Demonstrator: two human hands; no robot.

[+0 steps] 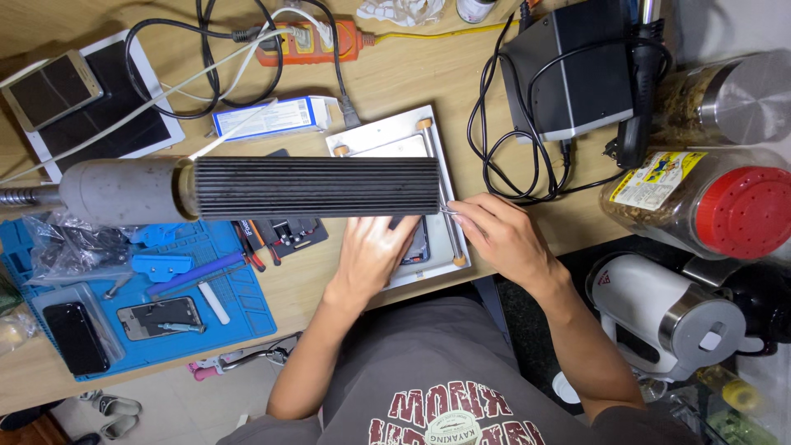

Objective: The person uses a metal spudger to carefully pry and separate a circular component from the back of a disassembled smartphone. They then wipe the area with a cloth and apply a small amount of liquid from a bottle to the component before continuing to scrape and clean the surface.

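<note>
My counter point(412, 78) is pale wood grain, running from the upper left of the frame down toward the lower centre, its front edge slanting across the bottom left. A blue work mat point(239, 305) covers its lower-left part. Below that edge, at the bottom left of the frame, I see light floor point(181, 408) with a pair of grey slippers point(111, 412) on it. On the right the counter ends, and beyond it the floor looks dark. The light is even and soft, casting only faint shadows on the wood.
</note>
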